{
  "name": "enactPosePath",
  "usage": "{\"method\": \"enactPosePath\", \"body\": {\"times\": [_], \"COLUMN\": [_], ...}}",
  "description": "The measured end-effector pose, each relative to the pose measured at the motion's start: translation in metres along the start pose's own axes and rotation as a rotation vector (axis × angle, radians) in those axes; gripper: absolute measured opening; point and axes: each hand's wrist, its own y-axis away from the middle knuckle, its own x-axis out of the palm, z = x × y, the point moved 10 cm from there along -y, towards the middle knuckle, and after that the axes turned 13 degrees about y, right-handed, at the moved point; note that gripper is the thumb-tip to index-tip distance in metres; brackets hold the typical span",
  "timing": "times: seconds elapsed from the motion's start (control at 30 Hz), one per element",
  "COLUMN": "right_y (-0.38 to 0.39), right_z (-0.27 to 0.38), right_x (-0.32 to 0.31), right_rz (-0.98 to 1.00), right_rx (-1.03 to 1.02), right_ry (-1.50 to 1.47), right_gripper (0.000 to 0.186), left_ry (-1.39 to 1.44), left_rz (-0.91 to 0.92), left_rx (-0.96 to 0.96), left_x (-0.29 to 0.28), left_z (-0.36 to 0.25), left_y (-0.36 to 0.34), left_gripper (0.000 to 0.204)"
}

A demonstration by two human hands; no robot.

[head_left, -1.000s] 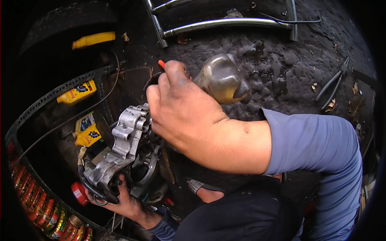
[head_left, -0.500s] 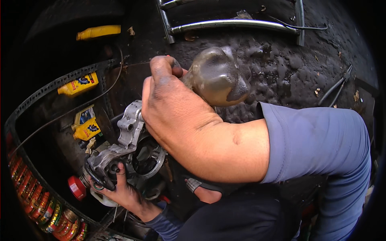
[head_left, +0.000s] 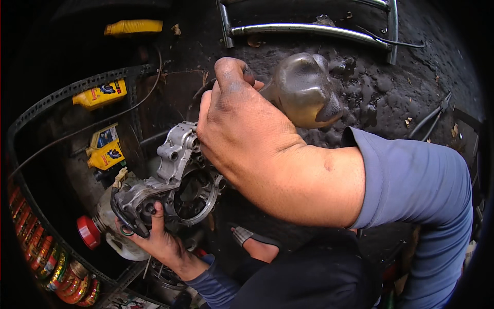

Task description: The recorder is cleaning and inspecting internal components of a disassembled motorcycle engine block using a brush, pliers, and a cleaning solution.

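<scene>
A grey cast-metal engine casing point(head_left: 177, 177) with a round opening sits low in the middle-left. My left hand point(head_left: 154, 239) grips its lower left end from below. My right hand point(head_left: 242, 123), grimy with oil, is raised just above the casing and closed on a dirty translucent squeeze bottle point(head_left: 304, 88), which is tipped with its body up and to the right. The bottle's nozzle is hidden behind my fingers.
Yellow oil bottles point(head_left: 101, 94) point(head_left: 105, 148) point(head_left: 134, 26) lie at the left. A white jug with a red cap point(head_left: 90, 232) sits under the casing. A row of coloured cans point(head_left: 49, 260) lines the lower left rim. Chrome tubes point(head_left: 309, 31) and pliers point(head_left: 429, 119) lie on the oily black ground.
My right hand with the bottle has risen and tilted the bottle further, so the red nozzle tip is now hidden. My left hand keeps hold of the casing.
</scene>
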Motion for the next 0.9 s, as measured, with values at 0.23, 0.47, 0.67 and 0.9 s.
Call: {"method": "enactPosePath", "body": {"times": [0.23,0.47,0.67,0.9], "right_y": [-0.003,-0.003,-0.007,-0.006], "right_z": [0.001,0.007,0.014,0.013], "right_x": [-0.003,0.002,0.003,0.015], "right_rz": [-0.025,-0.009,0.017,0.084], "right_rx": [0.034,-0.112,-0.093,-0.061], "right_ry": [0.032,-0.048,0.026,0.050], "right_gripper": [0.029,0.028,0.039,0.048], "left_ry": [-0.081,-0.205,-0.308,-0.373], "left_rz": [0.014,0.019,0.079,0.113], "left_rx": [0.084,0.198,0.381,0.405], "left_x": [0.005,0.011,0.014,0.015], "left_z": [-0.008,-0.021,-0.036,-0.046], "left_y": [0.004,0.011,0.015,0.016], "left_gripper": [0.079,0.082,0.087,0.086]}}
